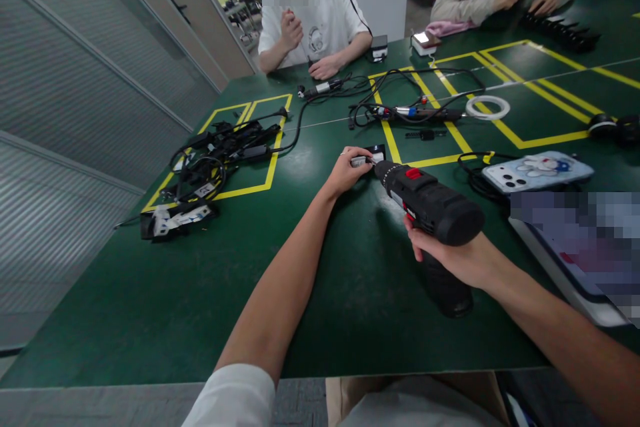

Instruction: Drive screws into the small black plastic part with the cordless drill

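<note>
Left hand point(345, 170) pinches a small grey part point(361, 161) between fingertips, pressed down on the green table point(150, 300), with a heap of black cables point(215, 153) well off to its left. Touching that part is the nose of a black cordless drill point(430, 203), which the right hand point(450, 253) grips closed around the handle. Just right of the drill lies a phone point(537, 171) in a cartoon case.

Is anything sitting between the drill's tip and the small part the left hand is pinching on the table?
Nothing visible does. The cordless drill, gripped in the right hand, points its tip straight at the small part held by the left hand. Only the left fingers sit close around that part.
</note>
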The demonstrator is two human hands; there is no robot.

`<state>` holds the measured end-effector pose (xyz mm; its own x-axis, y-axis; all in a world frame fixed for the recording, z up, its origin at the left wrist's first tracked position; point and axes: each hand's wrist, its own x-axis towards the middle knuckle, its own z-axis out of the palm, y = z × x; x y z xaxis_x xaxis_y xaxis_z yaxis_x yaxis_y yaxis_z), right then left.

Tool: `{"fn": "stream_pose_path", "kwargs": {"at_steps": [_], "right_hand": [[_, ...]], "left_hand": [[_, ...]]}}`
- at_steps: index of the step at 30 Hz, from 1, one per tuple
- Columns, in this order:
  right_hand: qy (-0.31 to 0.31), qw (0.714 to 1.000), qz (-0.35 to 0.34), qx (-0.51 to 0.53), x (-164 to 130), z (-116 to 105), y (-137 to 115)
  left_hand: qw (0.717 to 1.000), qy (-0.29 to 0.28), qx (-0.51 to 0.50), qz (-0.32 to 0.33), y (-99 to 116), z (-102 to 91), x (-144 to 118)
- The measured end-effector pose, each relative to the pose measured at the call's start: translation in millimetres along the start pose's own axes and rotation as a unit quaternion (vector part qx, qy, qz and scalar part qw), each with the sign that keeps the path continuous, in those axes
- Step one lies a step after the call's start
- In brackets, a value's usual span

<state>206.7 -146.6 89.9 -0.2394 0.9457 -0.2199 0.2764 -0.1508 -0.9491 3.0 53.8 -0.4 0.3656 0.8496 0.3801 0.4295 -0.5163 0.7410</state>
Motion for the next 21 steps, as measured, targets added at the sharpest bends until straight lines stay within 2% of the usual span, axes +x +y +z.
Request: {"fn": "stream_pose_path", "kwargs": {"at_steps": [7, 21], "right_hand": [[0.001, 1.000, -0.006, -0.005, -0.2, -0.8, 1.5], [-0.005, 1.000, 0.014, -0.008, -0.6, -1.4, 1.6]], "left_hand": [[1.000, 0.001, -0.013, 0.002, -5.2, 1.2, 0.4], [1.000, -0.004, -0.008, -0.010, 4.3, -1.6, -0.8]]}}
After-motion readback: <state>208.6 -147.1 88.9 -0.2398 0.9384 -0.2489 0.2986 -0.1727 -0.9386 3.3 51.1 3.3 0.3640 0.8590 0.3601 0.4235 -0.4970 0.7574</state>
